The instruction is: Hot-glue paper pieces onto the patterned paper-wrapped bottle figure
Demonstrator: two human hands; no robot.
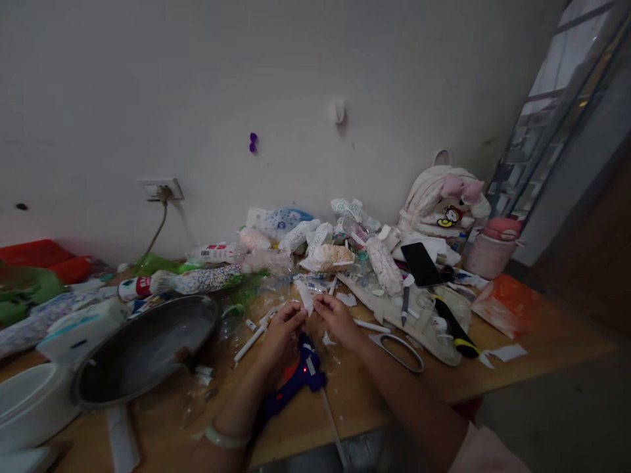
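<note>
Between my two hands, above the middle of the table, is a small white piece point(304, 295) that looks like paper or thin sheet. My left hand point(284, 328) pinches its lower left side, and my right hand point(340, 318) pinches it from the right. Just below them lies a blue glue gun point(303, 373) with a small red light lit and a glue stick point(334, 420) sticking out of its back. White scraps point(346, 299) lie close to my right hand. White scissors handles point(400, 351) rest to its right.
A large dark pan point(148, 341) and white tub point(34, 397) stand at the left. Bags of beads point(330, 257) pile up along the wall. A black phone point(421, 264), a backpack point(441, 203) and a pink cup point(493, 246) are at the right. A plug point(164, 192) sits in the wall socket.
</note>
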